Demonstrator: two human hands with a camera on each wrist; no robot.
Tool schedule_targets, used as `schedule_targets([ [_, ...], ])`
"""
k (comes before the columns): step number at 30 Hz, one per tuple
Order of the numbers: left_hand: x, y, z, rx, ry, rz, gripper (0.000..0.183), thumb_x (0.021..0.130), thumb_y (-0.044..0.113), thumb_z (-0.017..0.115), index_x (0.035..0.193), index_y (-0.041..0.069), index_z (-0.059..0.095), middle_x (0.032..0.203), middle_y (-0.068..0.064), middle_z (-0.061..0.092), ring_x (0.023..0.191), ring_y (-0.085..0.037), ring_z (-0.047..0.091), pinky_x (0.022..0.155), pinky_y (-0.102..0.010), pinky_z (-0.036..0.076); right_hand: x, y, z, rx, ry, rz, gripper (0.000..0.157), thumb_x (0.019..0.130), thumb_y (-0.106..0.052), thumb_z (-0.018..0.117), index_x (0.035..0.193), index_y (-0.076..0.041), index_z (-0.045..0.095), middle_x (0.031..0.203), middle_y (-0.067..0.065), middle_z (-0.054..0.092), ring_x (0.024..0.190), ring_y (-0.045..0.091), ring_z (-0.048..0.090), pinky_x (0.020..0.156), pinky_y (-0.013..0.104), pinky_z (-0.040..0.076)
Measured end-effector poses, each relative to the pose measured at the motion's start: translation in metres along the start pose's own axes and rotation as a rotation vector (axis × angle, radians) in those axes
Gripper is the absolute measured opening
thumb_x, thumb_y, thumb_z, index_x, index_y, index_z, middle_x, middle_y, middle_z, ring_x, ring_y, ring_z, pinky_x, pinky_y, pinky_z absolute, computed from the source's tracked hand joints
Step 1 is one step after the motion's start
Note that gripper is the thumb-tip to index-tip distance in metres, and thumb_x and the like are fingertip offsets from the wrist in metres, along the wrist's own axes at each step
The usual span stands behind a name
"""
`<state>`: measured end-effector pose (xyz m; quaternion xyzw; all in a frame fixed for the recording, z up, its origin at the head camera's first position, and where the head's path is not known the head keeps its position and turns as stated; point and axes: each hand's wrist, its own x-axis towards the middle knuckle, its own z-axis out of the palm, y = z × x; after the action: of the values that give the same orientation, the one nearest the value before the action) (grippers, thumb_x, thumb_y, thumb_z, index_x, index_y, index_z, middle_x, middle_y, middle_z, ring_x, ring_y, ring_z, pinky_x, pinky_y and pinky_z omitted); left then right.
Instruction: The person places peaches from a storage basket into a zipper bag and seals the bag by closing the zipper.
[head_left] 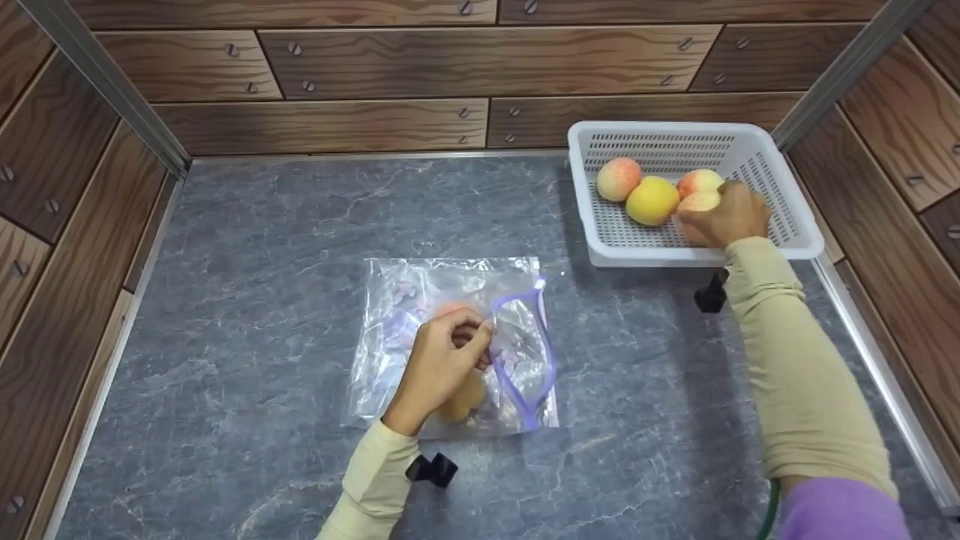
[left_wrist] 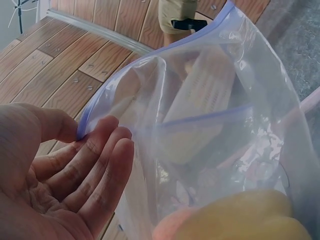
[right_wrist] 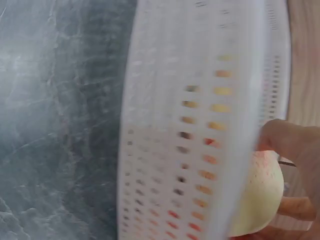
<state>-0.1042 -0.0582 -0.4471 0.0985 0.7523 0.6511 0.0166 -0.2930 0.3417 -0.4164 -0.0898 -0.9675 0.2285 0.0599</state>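
A clear zip bag (head_left: pixel 390 315) with a purple zip edge lies on the table, its mouth partly spread toward the right. My left hand (head_left: pixel 442 360) pinches that zip edge (left_wrist: pixel 150 52) between thumb and index finger, the other fingers loosely extended. Through the plastic show yellow fruit (left_wrist: pixel 240 217) and a reddish-orange one (left_wrist: pixel 172 222). Over at the white basket (head_left: pixel 652 256), my right hand (head_left: pixel 739 214) grips a pale yellow and red peach (right_wrist: pixel 262 200) inside its near right part. Beside it in the basket are a yellow fruit (head_left: pixel 651 201) and other peaches (head_left: pixel 619 178).
The basket stands at the back right of the grey marbled table (head_left: pixel 247 315). Wood-patterned panels (head_left: pixel 480 64) enclose the back and sides, with metal strips along the edges. A black wrist mount (head_left: pixel 711 294) hangs beneath the right wrist, near the basket's front rim.
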Motion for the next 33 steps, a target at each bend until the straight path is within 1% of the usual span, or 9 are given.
schedule_targets([
  [6,0.000,-0.002,0.002,-0.029,0.021,-0.012,0.016,0.099,0.010,0.064,0.093,-0.004,0.068,0.075,-0.011,0.067,0.061,-0.024,0.067,0.058,-0.034,0.062,-0.011,-0.015,-0.014,0.111,0.136,-0.034,0.070,0.079,-0.030,0.084,0.128,0.012,0.056,0.121,0.036,0.061,0.113,0.053,0.056,0.095,0.063,0.043],
  [8,-0.001,-0.002,0.004,-0.039,0.021,-0.016,0.018,0.100,0.012,0.065,0.095,-0.005,0.068,0.076,-0.013,0.068,0.062,-0.026,0.067,0.059,-0.034,0.062,-0.019,-0.021,-0.017,0.171,0.196,-0.041,0.068,0.079,-0.029,0.083,0.130,0.008,0.058,0.121,0.032,0.063,0.110,0.046,0.059,0.092,0.056,0.047],
  [10,-0.001,-0.003,0.005,-0.042,0.019,-0.020,0.018,0.100,0.012,0.065,0.097,-0.005,0.069,0.076,-0.014,0.068,0.063,-0.028,0.067,0.059,-0.035,0.062,-0.028,-0.027,-0.018,0.243,0.245,-0.037,0.066,0.079,-0.030,0.084,0.131,0.003,0.060,0.122,0.025,0.065,0.105,0.036,0.061,0.087,0.043,0.050],
  [14,-0.003,-0.001,0.006,-0.031,0.016,-0.037,0.015,0.099,0.008,0.064,0.099,-0.006,0.069,0.076,-0.008,0.069,0.063,-0.027,0.068,0.059,-0.033,0.062,-0.050,-0.038,-0.014,0.516,0.279,-0.040,0.059,0.079,-0.023,0.085,0.130,-0.002,0.063,0.116,0.010,0.066,0.093,0.017,0.061,0.080,0.023,0.050],
  [16,-0.004,0.000,0.006,-0.027,0.016,-0.042,0.014,0.097,0.005,0.064,0.100,-0.008,0.069,0.077,-0.008,0.070,0.063,-0.025,0.069,0.060,-0.033,0.062,-0.062,-0.045,-0.010,0.733,0.259,-0.042,0.054,0.080,-0.013,0.085,0.127,-0.001,0.064,0.112,0.005,0.067,0.090,0.013,0.060,0.080,0.021,0.050],
  [20,-0.005,0.001,0.005,-0.035,0.016,-0.043,0.013,0.096,0.002,0.063,0.101,-0.009,0.067,0.079,-0.010,0.070,0.063,-0.022,0.068,0.059,-0.033,0.063,-0.089,-0.061,-0.001,1.236,0.078,-0.024,0.041,0.083,0.001,0.079,0.122,-0.001,0.065,0.112,0.008,0.065,0.098,0.019,0.061,0.084,0.024,0.057],
  [23,-0.005,0.000,0.005,-0.041,0.016,-0.040,0.014,0.098,0.003,0.063,0.102,-0.010,0.067,0.080,-0.015,0.070,0.062,-0.022,0.068,0.059,-0.034,0.063,-0.110,-0.071,0.010,1.489,-0.122,0.017,0.032,0.090,0.004,0.071,0.121,-0.002,0.062,0.119,0.012,0.059,0.102,0.021,0.059,0.083,0.025,0.058],
  [27,-0.005,-0.001,0.005,-0.049,0.009,-0.033,0.017,0.100,0.007,0.062,0.103,-0.009,0.066,0.082,-0.020,0.070,0.063,-0.025,0.068,0.060,-0.034,0.062,-0.137,-0.080,0.027,1.637,-0.375,0.033,0.026,0.097,0.002,0.060,0.124,-0.001,0.062,0.129,0.015,0.057,0.108,0.022,0.062,0.091,0.030,0.057],
  [33,-0.009,-0.003,0.007,-0.048,0.009,-0.024,0.020,0.102,0.011,0.060,0.103,-0.008,0.065,0.081,-0.023,0.068,0.064,-0.036,0.069,0.059,-0.039,0.063,-0.168,-0.085,0.054,1.716,-0.719,0.040,0.040,0.095,-0.004,0.063,0.134,-0.001,0.060,0.139,0.017,0.058,0.121,0.027,0.061,0.103,0.036,0.053],
])
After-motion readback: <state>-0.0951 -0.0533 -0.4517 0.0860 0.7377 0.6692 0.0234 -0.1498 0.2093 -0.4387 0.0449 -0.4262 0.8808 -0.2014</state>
